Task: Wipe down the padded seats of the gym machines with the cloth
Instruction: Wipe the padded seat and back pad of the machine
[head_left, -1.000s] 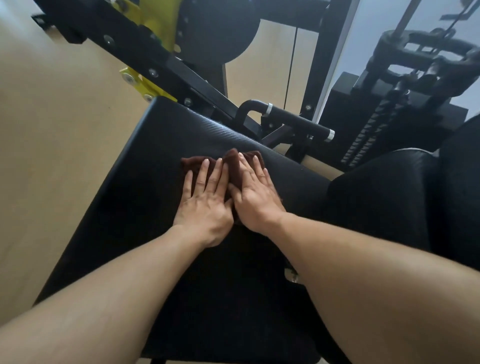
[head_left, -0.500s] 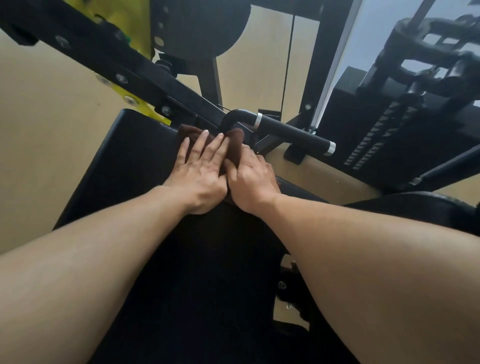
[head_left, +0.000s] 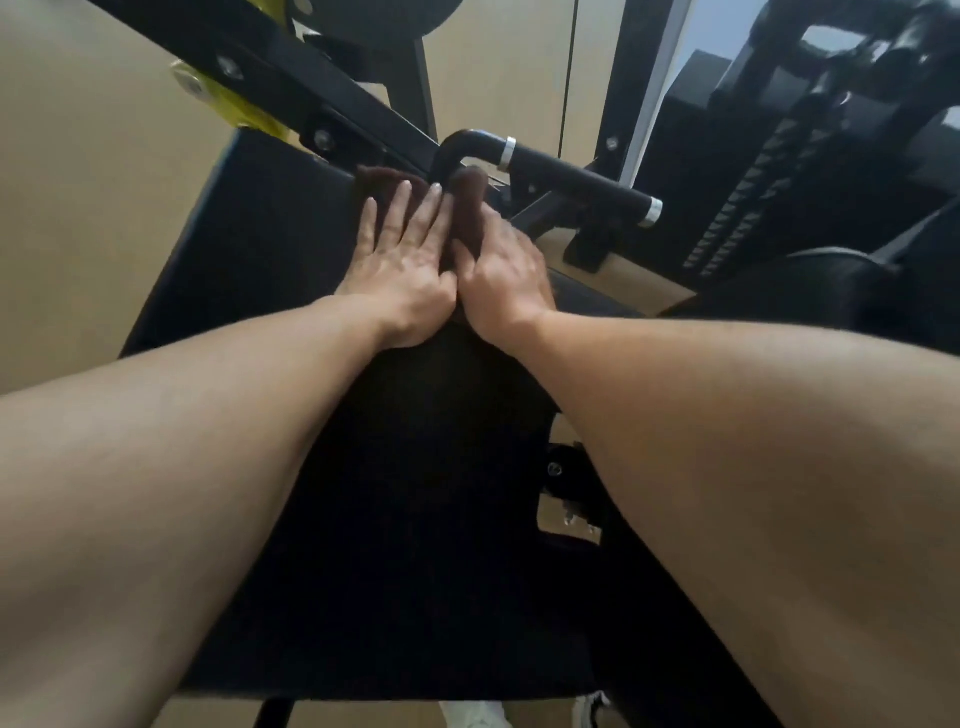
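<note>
Wiping stroke at far edge of padded seat (head_left: 270, 249). Our left hand (head_left: 400, 270) lies flat, fingers straight, on brown cloth (head_left: 470, 208); right hand (head_left: 506, 275) presses cloth, fingers hidden. Cloth at 12 o'clock, near handle bar (head_left: 566, 176). Next, we judge: draw back toward 6 o'clock.

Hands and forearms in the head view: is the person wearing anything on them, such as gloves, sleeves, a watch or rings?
Nothing worn shows. The left hand and right hand are bare, without gloves, and no rings show on the visible fingers. Both forearms are uncovered to the frame edge, with no sleeve, watch or wristband visible.
</note>
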